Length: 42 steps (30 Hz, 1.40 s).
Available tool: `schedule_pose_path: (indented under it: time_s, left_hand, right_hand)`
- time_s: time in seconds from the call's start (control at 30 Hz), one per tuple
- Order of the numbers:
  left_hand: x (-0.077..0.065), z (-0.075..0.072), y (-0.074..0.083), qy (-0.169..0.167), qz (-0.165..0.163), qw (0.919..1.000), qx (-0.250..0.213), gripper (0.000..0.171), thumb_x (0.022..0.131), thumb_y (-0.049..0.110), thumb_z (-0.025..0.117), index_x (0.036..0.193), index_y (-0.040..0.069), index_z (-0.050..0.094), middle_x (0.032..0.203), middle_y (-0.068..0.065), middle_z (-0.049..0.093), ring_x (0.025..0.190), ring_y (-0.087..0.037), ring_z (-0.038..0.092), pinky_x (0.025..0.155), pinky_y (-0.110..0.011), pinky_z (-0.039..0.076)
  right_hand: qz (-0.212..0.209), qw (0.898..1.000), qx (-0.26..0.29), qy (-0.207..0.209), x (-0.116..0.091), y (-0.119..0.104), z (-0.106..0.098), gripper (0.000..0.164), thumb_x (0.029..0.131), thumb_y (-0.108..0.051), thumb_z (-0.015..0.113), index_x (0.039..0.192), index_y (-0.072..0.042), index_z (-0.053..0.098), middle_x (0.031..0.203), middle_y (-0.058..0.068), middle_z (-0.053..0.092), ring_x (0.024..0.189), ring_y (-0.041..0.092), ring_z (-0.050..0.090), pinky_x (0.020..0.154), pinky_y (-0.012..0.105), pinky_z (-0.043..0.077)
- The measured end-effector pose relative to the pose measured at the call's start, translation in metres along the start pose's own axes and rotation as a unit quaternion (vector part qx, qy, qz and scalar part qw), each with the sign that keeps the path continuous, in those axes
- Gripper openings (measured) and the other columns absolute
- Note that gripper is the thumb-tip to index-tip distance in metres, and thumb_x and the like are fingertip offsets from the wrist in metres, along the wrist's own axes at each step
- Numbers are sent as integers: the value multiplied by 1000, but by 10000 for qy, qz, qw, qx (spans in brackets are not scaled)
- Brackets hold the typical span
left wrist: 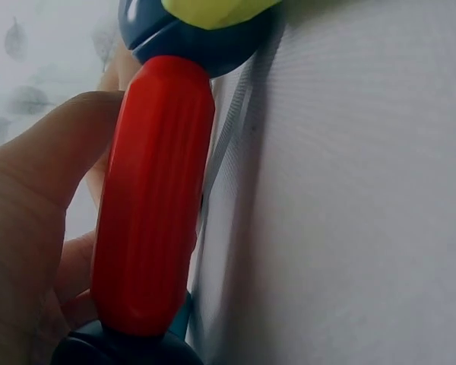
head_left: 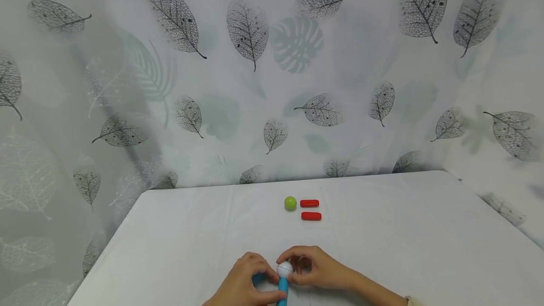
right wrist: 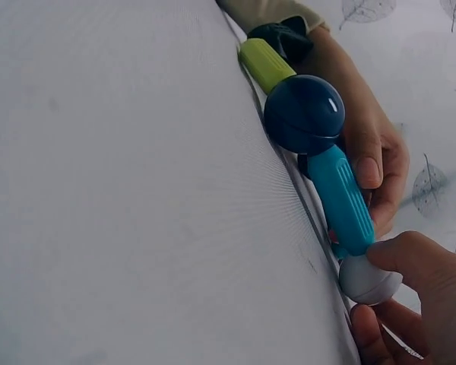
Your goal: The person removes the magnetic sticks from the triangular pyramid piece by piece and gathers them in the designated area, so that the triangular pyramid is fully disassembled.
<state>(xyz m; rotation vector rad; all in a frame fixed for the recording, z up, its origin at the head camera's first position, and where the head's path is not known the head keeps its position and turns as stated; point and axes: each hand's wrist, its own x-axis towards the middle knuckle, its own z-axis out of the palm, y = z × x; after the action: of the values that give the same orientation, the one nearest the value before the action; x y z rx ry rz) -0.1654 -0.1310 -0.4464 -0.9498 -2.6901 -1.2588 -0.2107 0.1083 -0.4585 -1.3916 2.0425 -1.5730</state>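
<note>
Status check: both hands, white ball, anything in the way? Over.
Right hand pinching white ball; left hand gripping light-blue rod. Ball against rod's end. Green ball, two loose red rods farther back, apart from hands; no obstruction seen.

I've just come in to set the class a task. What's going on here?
A person works two-handed at a white table. The right hand pinches a white ball at the end of a light-blue rod; the left hand holds that rod. A green ball and two red rods lie apart, farther back.
</note>
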Motion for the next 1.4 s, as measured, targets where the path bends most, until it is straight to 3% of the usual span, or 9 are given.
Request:
schedule_pose_path:
  time_s: [0.23, 0.47, 0.83, 1.1, 1.23, 1.4]
  left_hand:
    - [-1, -1, 1, -43, -154, 9984, 550, 31, 72, 57, 80, 87, 30, 76, 86, 25, 57, 99, -4, 48, 78, -32, 40]
    - [0, -2, 2, -69, -92, 9977, 669, 32, 72, 54, 81, 90, 27, 77, 88, 25, 58, 101, -6, 49, 78, -31, 39]
    - [0, -1, 2, -282, 58, 9975, 642, 23, 76, 52, 78, 81, 30, 76, 82, 28, 55, 99, -2, 47, 78, -32, 37]
    - [0, -1, 4, -326, -33, 9975, 627, 22, 76, 52, 78, 80, 31, 75, 81, 28, 54, 100, -1, 46, 79, -32, 37]
    - [0, -1, 5, -358, -67, 9974, 624, 21, 77, 53, 77, 80, 32, 74, 82, 28, 54, 99, -1, 46, 79, -31, 36]
    - [1, -1, 4, -443, -203, 9974, 536, 21, 77, 53, 77, 80, 33, 74, 82, 27, 54, 99, 0, 45, 79, -32, 36]
  right_hand:
    - [111, 9999, 51, 88, 2, 1, 2, 27, 94, -12, 64, 120, -4, 61, 97, 11, 62, 80, 7, 54, 68, 21, 52]
    - [194, 9996, -43, 201, 3, 2, 2, 28, 94, -13, 65, 120, -4, 61, 98, 11, 63, 82, 1, 52, 68, 20, 51]
    - [519, 9965, -78, 654, 1, 7, -1, 32, 92, -14, 68, 120, -3, 61, 109, 15, 64, 85, 5, 57, 70, 21, 53]
    - [914, 9877, -281, 1240, 4, 6, -8, 32, 88, -13, 71, 118, -4, 63, 110, 13, 64, 86, 12, 59, 72, 22, 54]
    - [833, 9839, -412, 1523, 7, 11, -13, 32, 87, -11, 73, 116, -3, 64, 106, 14, 64, 83, 18, 59, 69, 22, 53]
    - [837, 9773, -573, 1860, 11, 19, -20, 32, 86, -5, 73, 116, 1, 63, 107, 19, 64, 75, 13, 60, 62, 24, 54]
